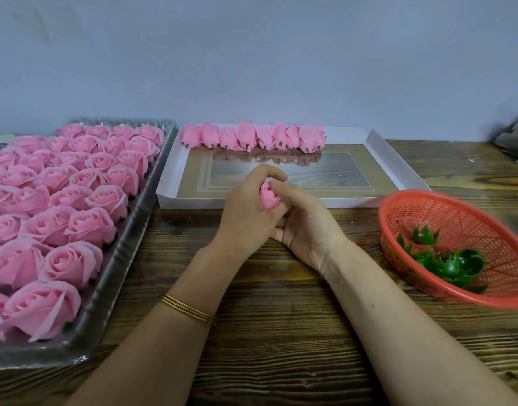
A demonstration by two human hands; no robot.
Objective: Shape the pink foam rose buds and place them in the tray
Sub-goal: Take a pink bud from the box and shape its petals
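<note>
A pink foam rose bud [269,195] sits between both my hands, just in front of the white tray [398,162]. My left hand [246,212] curls round the bud from the left, its index finger arched over the top. My right hand [304,218] grips the bud from the right, thumb against its petals. Along the tray's far edge lies a row of several shaped pink buds [253,136], stems pointing toward me. The tray's glossy floor nearer me is bare.
A clear plastic tray [111,291] packed with several open pink roses [76,200] fills the left side. At the right stands a red plastic basket [468,227] holding green sepals [448,265]. Dark clutter [515,139] lies at the far right. A wall runs behind the wooden table [281,332].
</note>
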